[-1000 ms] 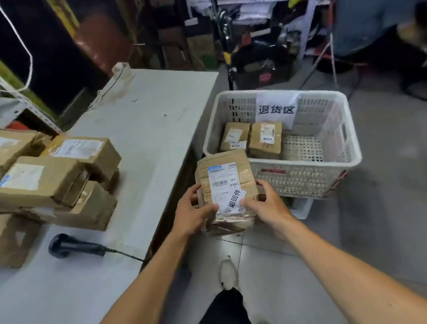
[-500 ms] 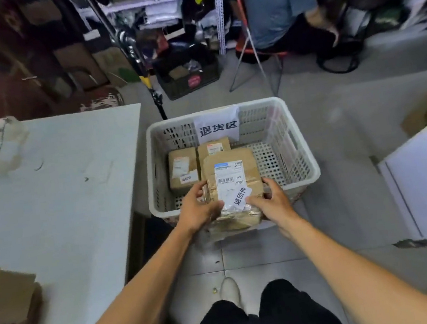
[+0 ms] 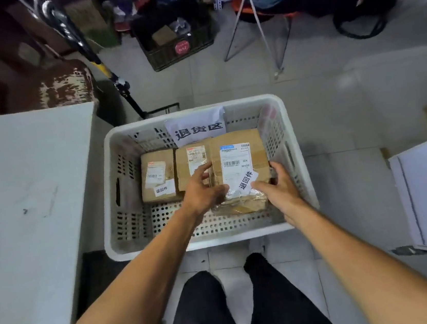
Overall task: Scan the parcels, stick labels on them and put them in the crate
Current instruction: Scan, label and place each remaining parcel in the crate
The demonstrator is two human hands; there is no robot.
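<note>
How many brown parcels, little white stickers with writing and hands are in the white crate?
Brown parcels: 3, left, middle and the one being held
Little white stickers: 2 showing
Hands: 2, left and right
Total: 7

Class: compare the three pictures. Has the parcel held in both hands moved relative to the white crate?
Yes. The parcel has gone from in front of the white crate, over its near rim, and down inside beside the two parcels already there.
</note>
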